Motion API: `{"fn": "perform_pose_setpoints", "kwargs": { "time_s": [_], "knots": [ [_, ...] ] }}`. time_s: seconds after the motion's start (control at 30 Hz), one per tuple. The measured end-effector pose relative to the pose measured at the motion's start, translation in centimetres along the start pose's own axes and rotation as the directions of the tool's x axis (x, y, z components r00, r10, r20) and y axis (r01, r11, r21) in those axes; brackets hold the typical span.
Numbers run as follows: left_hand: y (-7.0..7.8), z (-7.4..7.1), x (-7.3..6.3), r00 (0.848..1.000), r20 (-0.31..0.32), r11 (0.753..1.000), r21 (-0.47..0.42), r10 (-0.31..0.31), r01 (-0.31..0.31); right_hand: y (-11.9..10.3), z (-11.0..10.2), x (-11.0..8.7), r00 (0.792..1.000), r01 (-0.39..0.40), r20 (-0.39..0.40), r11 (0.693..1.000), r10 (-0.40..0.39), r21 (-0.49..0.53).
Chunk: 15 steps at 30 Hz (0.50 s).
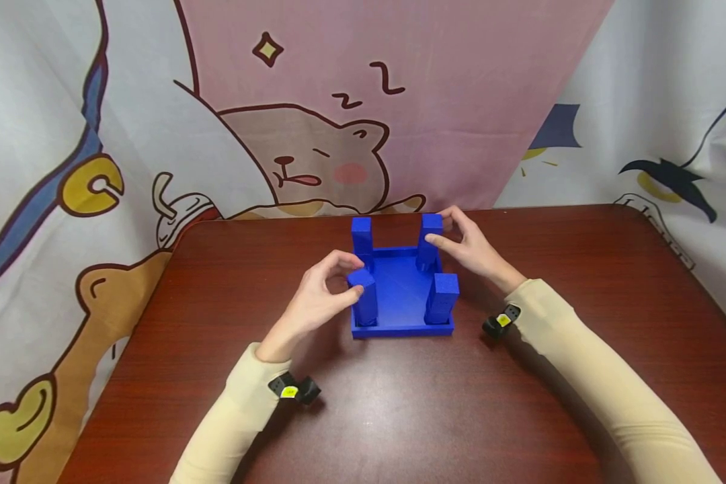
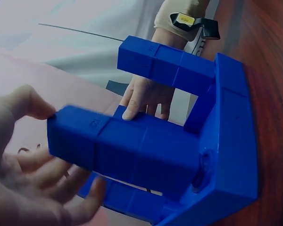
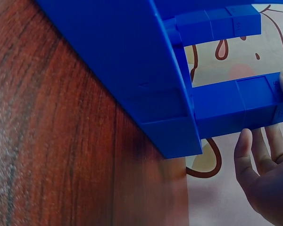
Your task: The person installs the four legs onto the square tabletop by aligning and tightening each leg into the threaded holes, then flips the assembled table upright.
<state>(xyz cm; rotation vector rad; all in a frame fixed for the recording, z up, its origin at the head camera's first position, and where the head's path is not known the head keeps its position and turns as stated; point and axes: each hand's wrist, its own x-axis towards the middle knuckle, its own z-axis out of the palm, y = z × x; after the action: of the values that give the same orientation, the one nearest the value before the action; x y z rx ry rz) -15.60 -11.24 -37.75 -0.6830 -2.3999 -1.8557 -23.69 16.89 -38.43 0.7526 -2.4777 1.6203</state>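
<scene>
A square blue tray with a low rim carries a blue post at each corner. My left hand holds the top of the near-left post between thumb and fingers; that post leans slightly. At the far-right post, my right hand has its thumb on one face and its fingers behind, pinching the upper part. Seam lines and small raised marks show on the posts in the left wrist view, as on the near-left post. Some right fingertips are hidden behind the post in the head view.
The near-right post and far-left post stand untouched in their corners. Everything sits on a dark red-brown wooden table. A printed cartoon curtain hangs right behind the table's far edge.
</scene>
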Motion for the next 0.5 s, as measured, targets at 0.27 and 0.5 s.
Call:
{"fn": "perform_pose_setpoints", "kwargs": {
  "time_s": [0.27, 0.5],
  "knots": [
    [-0.57, -0.07, 0.34, 0.993, 0.116, 0.997, -0.075, 0.018, -0.009, 0.06, 0.06, -0.05, 1.000, 0.000, -0.001, 1.000, 0.000, -0.008],
    [-0.56, -0.22, 0.37, 0.989, 0.141, 0.995, -0.098, 0.038, -0.024, 0.08, 0.09, -0.07, 1.000, -0.001, -0.006, 1.000, 0.001, -0.015]
  ]
}}
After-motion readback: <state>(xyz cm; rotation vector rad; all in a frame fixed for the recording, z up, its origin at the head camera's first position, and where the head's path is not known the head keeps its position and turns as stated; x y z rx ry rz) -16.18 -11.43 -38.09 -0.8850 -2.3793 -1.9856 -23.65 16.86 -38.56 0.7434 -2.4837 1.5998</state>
